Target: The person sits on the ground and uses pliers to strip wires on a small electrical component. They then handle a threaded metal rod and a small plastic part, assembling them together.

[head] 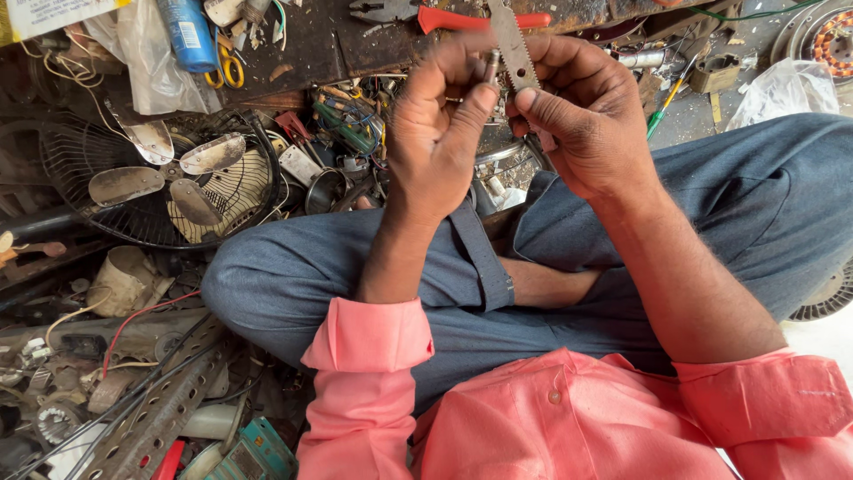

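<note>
My left hand [437, 133] is raised in front of me and pinches a small metal cylindrical part [491, 64] between thumb and fingers. My right hand [588, 111] grips a flat, toothed metal blade [514, 44] that points up and away, its teeth resting against the small part. Both hands meet just above my crossed legs in blue trousers [355, 267]. Pink sleeves cover my forearms near the bottom of the view.
A metal fan with a wire guard [169, 182] lies to the left. Red-handled pliers [444, 16], a blue can [188, 34], yellow scissors [227, 67] and tangled wires sit on the dark board ahead. Perforated metal strips [151, 418] and scrap lie at lower left. A motor winding [831, 40] is at top right.
</note>
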